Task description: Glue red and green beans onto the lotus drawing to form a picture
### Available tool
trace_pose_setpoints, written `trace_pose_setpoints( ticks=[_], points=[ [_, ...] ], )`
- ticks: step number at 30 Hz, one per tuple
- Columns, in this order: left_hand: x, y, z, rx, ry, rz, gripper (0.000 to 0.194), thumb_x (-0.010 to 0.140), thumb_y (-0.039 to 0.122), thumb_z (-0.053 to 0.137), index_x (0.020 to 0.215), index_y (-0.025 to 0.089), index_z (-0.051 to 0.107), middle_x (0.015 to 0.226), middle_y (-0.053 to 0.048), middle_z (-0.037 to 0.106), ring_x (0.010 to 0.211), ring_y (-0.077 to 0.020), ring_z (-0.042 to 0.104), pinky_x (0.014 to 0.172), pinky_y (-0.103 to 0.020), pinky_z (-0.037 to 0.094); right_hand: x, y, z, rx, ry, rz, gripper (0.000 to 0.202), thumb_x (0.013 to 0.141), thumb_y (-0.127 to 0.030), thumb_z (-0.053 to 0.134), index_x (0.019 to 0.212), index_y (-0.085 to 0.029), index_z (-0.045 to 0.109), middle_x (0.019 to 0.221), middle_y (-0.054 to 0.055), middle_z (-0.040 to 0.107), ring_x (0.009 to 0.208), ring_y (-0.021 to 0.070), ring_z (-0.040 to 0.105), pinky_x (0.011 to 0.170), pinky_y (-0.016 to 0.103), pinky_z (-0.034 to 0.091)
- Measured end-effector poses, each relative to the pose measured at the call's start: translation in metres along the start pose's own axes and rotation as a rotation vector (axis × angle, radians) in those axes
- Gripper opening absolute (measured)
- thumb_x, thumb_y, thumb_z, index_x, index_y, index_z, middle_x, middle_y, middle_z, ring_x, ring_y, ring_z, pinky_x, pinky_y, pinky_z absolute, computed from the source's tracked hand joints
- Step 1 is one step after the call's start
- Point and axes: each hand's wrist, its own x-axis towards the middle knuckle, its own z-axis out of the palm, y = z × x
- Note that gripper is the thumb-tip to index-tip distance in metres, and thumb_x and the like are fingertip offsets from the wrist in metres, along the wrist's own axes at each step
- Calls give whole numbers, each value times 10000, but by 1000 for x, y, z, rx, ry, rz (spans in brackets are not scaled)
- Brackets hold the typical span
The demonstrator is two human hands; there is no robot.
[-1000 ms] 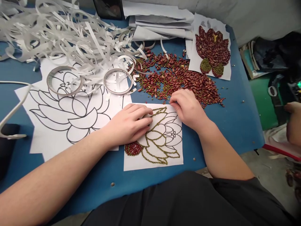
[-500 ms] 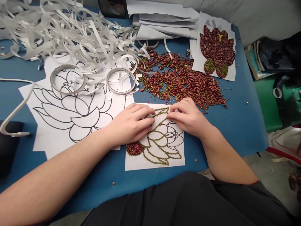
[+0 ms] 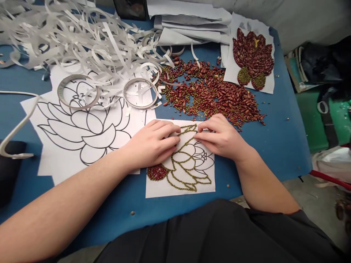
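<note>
A white sheet with a lotus drawing lies before me, turned sideways. Green mung beans follow several of its outlines, and one rounded petal is filled with red beans. My left hand rests on the sheet's left part, fingers loosely bent and slightly apart, covering some of the drawing. At the upper right of the sheet, my right hand has thumb and forefinger pinched together at the end of a mung bean line. Whatever lies between those fingertips is too small to make out.
Behind the sheet spreads a pile of mixed red and green beans. Two tape rolls sit on printed lotus sheets at left, beneath tangled paper strips. A bean-covered lotus picture lies at the back right.
Both hands stay almost in place over the sheet, with the right fingertips still pinched at the same spot. The whole view has shifted very slightly.
</note>
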Motion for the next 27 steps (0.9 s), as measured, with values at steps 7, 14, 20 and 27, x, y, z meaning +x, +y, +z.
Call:
trace_pose_setpoints(
  ticks=[7,14,20,27],
  points=[
    [0,-1,0,-21,-12,-10,155,998,209,576,1076,188,708,1229,-119,727,1122,-262,668,958,-420,542,-1,2,-2,25,54,48,163,976,-218,647,860,-257,754,929,42,719,786,182,564,806,399,457],
    [0,-1,0,-5,14,9,144,998,202,578,1071,174,699,1211,-123,728,1109,-267,667,935,-414,541,1,-1,-1,33,58,55,159,956,-200,656,826,-243,738,906,42,711,793,188,581,814,402,463],
    [-1,-1,1,-43,4,-10,141,996,207,581,1065,191,703,1218,-119,719,1120,-260,657,955,-409,524,5,10,6,-23,245,278,144,938,-216,631,917,-240,772,927,70,697,858,240,616,823,438,496],
    [-1,-1,1,-26,-2,-14,146,1002,213,572,1065,199,703,1217,-114,725,1127,-256,664,956,-409,529,16,9,15,-56,218,335,172,956,-228,616,899,-243,778,933,72,692,885,250,614,845,446,486]
  ],
)
